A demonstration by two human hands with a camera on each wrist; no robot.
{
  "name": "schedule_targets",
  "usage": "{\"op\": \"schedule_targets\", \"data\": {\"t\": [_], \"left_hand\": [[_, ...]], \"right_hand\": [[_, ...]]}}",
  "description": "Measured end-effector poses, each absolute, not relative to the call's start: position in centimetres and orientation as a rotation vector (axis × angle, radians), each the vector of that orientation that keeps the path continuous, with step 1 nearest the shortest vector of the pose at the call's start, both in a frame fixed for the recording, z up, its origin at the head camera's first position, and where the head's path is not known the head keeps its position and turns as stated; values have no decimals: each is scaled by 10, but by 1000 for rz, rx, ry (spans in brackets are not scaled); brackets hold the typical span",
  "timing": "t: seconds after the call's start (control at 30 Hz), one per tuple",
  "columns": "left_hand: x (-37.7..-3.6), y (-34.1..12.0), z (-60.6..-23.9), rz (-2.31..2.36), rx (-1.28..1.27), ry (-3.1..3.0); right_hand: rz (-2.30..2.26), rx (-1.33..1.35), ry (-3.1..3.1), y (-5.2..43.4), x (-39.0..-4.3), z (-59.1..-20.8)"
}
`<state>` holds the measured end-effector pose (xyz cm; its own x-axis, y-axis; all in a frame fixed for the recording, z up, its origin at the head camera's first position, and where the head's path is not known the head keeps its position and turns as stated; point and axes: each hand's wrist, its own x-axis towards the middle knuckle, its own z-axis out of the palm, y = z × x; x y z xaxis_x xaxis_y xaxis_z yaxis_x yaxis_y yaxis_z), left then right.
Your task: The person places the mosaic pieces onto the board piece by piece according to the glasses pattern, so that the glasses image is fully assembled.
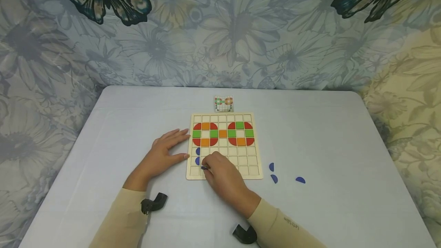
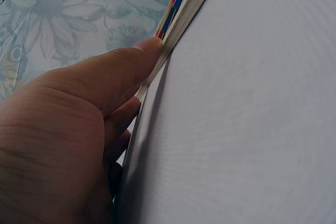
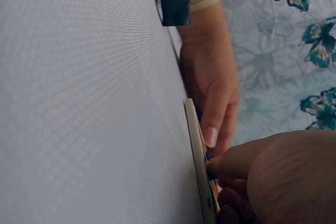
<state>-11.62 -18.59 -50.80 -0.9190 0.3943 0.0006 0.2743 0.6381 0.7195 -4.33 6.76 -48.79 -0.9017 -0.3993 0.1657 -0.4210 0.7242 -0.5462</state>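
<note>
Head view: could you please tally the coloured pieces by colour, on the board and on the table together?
Red pieces: 8
Green pieces: 5
Orange pieces: 4
Blue pieces: 6, one pinched by the right hand
Total: 23

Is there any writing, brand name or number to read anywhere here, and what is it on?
Small dark print on the right sleeve: too blurred to read.
The pattern card behind the wooden board: coloured squares only, no letters made out.
No other writing, number or sign shows.
</note>
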Motion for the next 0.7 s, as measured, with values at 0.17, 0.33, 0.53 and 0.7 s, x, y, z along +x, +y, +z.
{"op": "schedule_targets", "data": {"t": [0.17, 0.33, 0.53, 0.7], "left_hand": [[-116, -186, -507, 1142, 553, 2697], [-116, -187, -508, 1140, 538, 2686], [-117, -187, -509, 1123, 534, 2685], [-117, -187, -508, 1125, 532, 2688]], "right_hand": [[951, 699, -2909, 67, -43, -487], [984, 701, -2943, 67, -43, -487], [982, 639, -2923, 69, -42, -488], [919, 619, -2930, 69, -41, -488]]}}
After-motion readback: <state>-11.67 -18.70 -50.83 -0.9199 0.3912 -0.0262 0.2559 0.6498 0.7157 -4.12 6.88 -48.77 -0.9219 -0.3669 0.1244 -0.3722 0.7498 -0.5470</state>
